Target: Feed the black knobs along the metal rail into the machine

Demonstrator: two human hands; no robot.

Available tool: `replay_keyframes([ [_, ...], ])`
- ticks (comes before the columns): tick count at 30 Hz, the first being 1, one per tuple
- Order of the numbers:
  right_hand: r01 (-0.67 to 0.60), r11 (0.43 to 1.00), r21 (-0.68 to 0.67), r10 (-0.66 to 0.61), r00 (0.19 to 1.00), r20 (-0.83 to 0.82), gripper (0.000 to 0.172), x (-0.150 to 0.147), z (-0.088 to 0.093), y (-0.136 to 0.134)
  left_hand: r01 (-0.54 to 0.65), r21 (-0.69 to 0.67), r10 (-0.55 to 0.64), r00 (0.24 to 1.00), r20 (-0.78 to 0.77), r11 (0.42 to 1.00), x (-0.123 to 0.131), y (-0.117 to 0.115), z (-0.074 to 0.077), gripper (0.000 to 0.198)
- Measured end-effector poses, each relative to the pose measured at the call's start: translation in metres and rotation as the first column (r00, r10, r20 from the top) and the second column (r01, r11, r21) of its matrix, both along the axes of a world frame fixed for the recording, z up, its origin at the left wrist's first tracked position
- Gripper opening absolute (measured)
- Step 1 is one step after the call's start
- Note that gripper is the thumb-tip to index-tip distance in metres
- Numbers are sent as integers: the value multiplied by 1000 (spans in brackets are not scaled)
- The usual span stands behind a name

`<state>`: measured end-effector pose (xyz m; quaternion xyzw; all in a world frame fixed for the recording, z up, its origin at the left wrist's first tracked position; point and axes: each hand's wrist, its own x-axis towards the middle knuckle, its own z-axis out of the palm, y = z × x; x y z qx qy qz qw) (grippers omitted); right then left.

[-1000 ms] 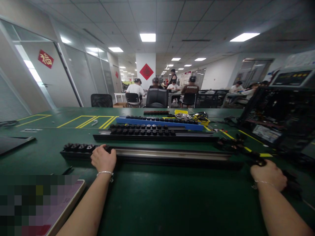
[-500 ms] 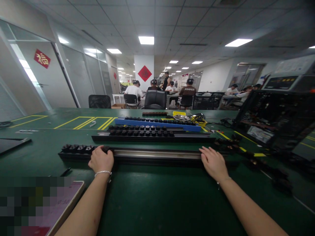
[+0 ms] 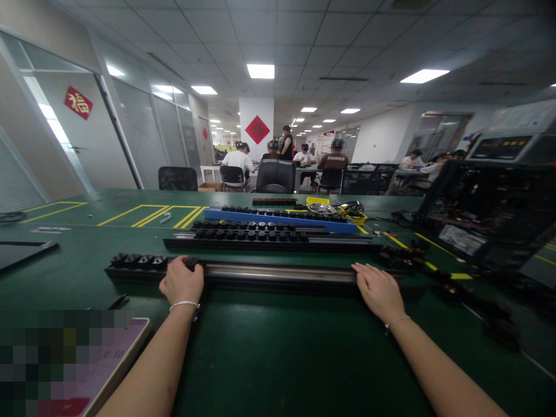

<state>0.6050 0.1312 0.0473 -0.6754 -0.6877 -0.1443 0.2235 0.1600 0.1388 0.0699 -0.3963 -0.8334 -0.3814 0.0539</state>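
Observation:
A long black track (image 3: pixel 278 273) with a shiny metal channel lies crosswise in front of me. Several round-topped black socket modules (image 3: pixel 139 262) sit in a row at its left end. My left hand (image 3: pixel 185 281) is closed around another black socket module (image 3: pixel 194 265) at the inner end of that row; its fingers partly cover the piece. Towards the track's right end, my right hand (image 3: pixel 380 289) rests with fingers stretched out over the channel, touching the track. The thumb of that hand is hidden.
Behind stand more tracks with black modules (image 3: pixel 252 235), one blue rail (image 3: pixel 339 225) and a metal dish (image 3: pixel 321 208). Loose dark modules (image 3: pixel 499 324) lie at right, near an open black case (image 3: pixel 482 214). A phone (image 3: pixel 125 353) lies front left. People sit at far tables.
The view has shifted slightly, so the track and both hands appear a little further right. Both hands keep their places on the track. A standing person in the background has moved left.

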Motion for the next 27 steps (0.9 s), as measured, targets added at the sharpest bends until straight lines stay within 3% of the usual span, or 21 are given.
replay_keyframes([
  [21,-21,998,51,21,1000,4,41,0,-1,1,37,-14,-38,999,-27,999,8,0,1,36],
  [27,-12,999,48,13,1000,-5,41,-2,2,-1,6,-135,-16,998,-67,991,10,0,0,43],
])
